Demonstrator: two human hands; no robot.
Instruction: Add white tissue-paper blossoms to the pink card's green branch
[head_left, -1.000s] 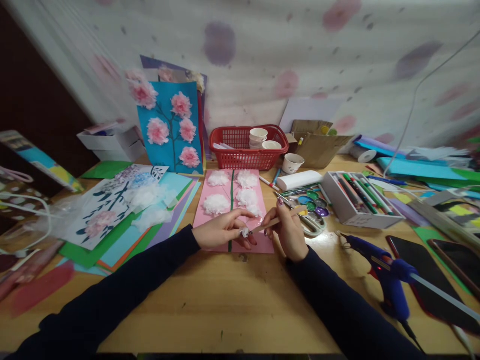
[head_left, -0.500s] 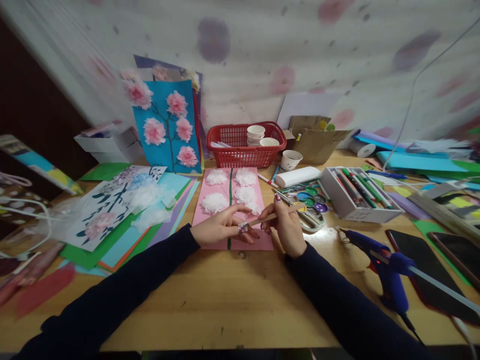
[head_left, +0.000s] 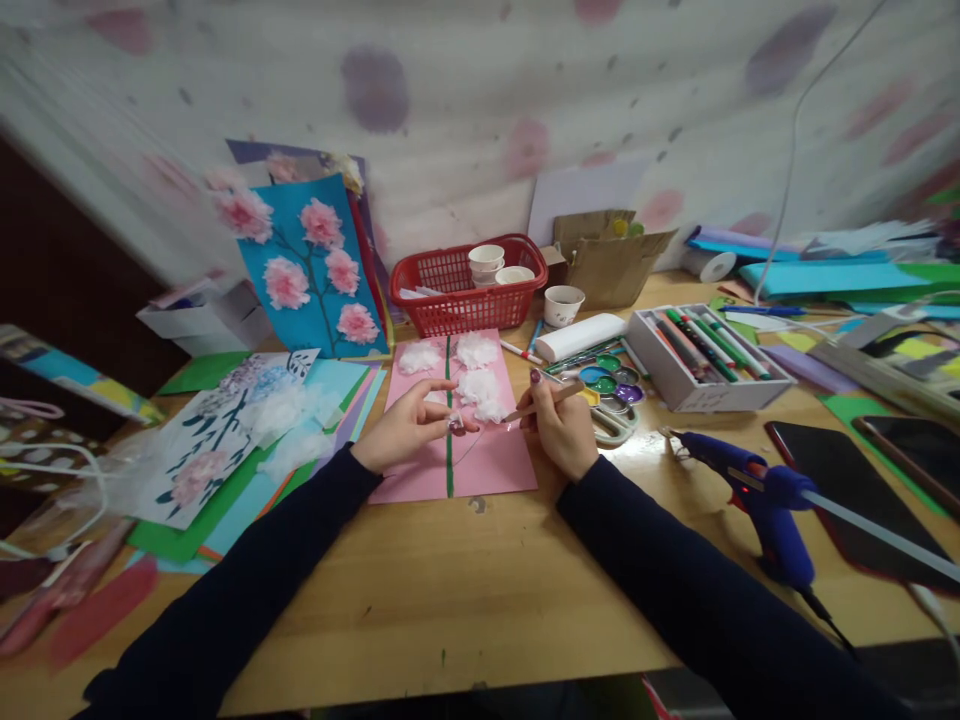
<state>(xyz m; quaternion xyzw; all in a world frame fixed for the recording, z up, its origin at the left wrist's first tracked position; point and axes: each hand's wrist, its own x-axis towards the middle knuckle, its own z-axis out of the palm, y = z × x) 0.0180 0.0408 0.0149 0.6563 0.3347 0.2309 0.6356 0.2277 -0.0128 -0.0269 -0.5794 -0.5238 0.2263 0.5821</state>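
My right hand (head_left: 559, 425) is closed on a slim wooden stick (head_left: 525, 408), which points left over the pink sheet (head_left: 495, 470). Facing it, my left hand (head_left: 412, 425) has its forefinger stretched out and its thumb apart from that finger, near the sheet's green painted stem (head_left: 450, 470). A gap separates the stick's tip from my left fingers. White fluffy flowers (head_left: 476, 352) sit on both sides of the stem. A thin faint line curves across the paper below my left fingers; I cannot tell if it is drawn.
A blue glue gun (head_left: 757, 500) lies on the right beside dark phones (head_left: 832, 490). Behind are a paint palette (head_left: 611, 380), a white box of markers (head_left: 712, 400), a paper cup (head_left: 562, 308) and a red basket (head_left: 457, 318). Coloured papers (head_left: 180, 530) spread at left; a blue flower picture (head_left: 300, 225) stands behind.
My hands have drawn apart; the wooden stick has come away from my left fingers toward the right. The whole view has shifted slightly.
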